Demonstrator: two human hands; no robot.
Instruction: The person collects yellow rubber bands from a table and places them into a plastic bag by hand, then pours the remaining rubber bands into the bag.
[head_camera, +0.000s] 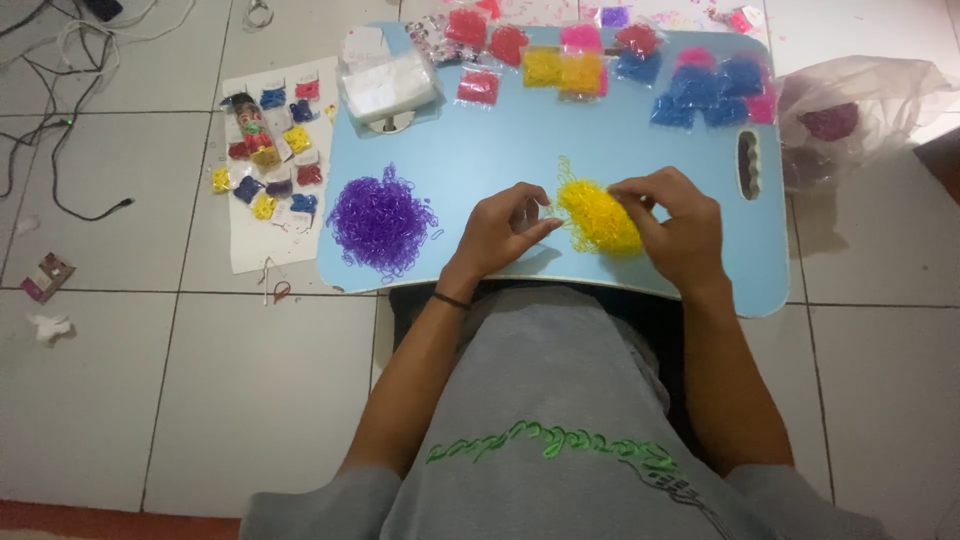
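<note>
Spread over white floor tiles (120, 380): a light-blue lap tray (480, 150), set across the knees. Beside it on the left, a white sheet (250, 240) dotted with small packets. Along the tray's far edge, a row of bagged bands (560, 68) in red, yellow, pink and blue, with a stack of clear bags (388, 82) near the left corner. Nearer, well apart from each other, a purple heap (381, 220) and a yellow heap (598, 218) of loose elastic bands.

Worked, by the look of it, at picking bands out of the yellow heap. Right hand (678, 225) curled over that heap, fingertips nipped into its top strands. Left hand (500, 232) just beside its left edge, thumb and forefinger drawn together; whether closed on a band could not be told. Purple heap left untouched.

Called for next, probably: a fine pinch, lifting few bands without dragging the tangle.
</note>
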